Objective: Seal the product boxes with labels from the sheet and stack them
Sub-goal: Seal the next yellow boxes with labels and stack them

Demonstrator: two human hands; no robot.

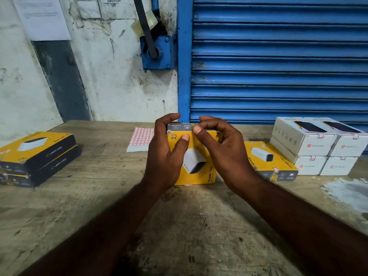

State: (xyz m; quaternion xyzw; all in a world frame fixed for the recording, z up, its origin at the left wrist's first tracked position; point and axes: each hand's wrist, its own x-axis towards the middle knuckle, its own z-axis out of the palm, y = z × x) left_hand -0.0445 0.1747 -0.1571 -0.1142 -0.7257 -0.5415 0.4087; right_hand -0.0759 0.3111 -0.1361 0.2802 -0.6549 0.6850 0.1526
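**Far-flap seal being pressed down**

The yellow box (pixel 196 156) is held tilted over the middle of the tabletop (pixel 99 196), near edge low & far end raised, btw. both hands. Whether its near edge touches the wood can't be told. The left hand (pixel 165 156) grips the box's left side, fingers curled round the back & thumb laid flat on the yellow face. The right hand (pixel 225 152) is curled over the top right corner, fingers behind, thumb tip pressed where the face meets the dark end flap. No label can be made out under that thumb, but one is judged to be getting rubbed down there. A red-edged label is already seen at the near edge.

For a good seal, the label should be centred across the seam, half on flap & half on face. It should then be smoothed from the middle outward w/ firm thumb pressure so no corner lifts. The box should be braced by the left hand so the flap isn't pushed in.

The label sheet (pixel 141 139) lies just behind the left hand. Two yellow-and-black boxes (pixel 37 156) are stacked at far left. Another yellow carton (pixel 268 162) lies to the right, beside stacked white boxes (pixel 318 148).
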